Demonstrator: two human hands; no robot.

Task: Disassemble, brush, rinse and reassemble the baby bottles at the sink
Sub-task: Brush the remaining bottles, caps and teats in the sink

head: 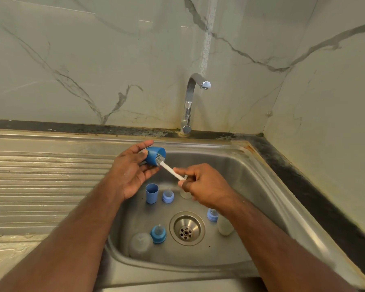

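Note:
My left hand [133, 171] holds a blue bottle cap [153, 155] over the sink, its open end turned right. My right hand [200, 186] pinches the white handle of a small brush [171, 170], and the bristles sit inside the cap's mouth. On the sink floor stand another blue cap [152, 193], a blue ring with a teat [168, 196], a second teat ring [158, 233] and a third [212, 214]. A clear bottle [140, 245] stands at front left, a whitish bottle [224, 226] at right. Another bottle [185, 193] is partly hidden behind my right hand.
The steel sink basin [251, 186] has a drain [187, 228] at its middle. A chrome tap [190, 102] stands behind it, with no water running. A ribbed draining board [46, 182] lies to the left. Marble-look walls close in behind and to the right.

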